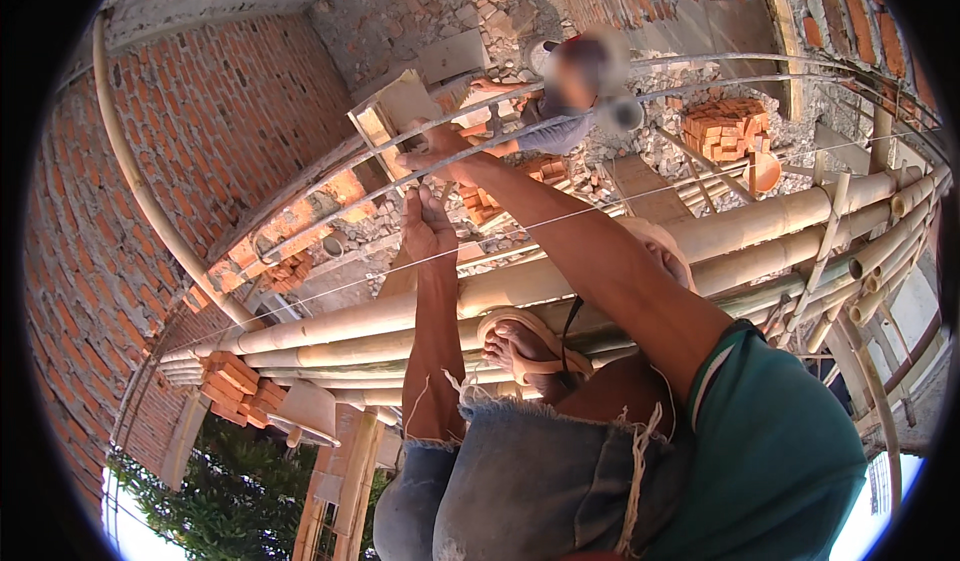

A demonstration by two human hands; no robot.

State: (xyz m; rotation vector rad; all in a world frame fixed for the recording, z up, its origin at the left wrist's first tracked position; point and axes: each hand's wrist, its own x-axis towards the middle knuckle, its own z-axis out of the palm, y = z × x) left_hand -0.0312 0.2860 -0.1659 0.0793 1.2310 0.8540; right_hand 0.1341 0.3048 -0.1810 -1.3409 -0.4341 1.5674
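Observation:
My right hand (445, 153) reaches forward past the steel rods and grips the near side of a pale wooden box-like form (377, 133). Closer to me, my left hand (428, 226) is raised just below it with its fingers curled; what they hold, if anything, is hidden. Two thin steel rods (640, 96) run across above the brickwork, passing close to my right hand. A thin white string (540, 223) stretches across in front of my left forearm. Beyond the rods, a person (560, 111) in a grey top has an arm extended toward the wooden form.
I crouch on bamboo poles (720, 236), one sandalled foot (525, 346) on them. Stacked bricks (235, 386) sit at the left end; another brick pile (725, 126) lies at the far right. An upright bamboo pole (135, 176) stands by the left brick wall (230, 91). Rubble (440, 11) covers the ground below.

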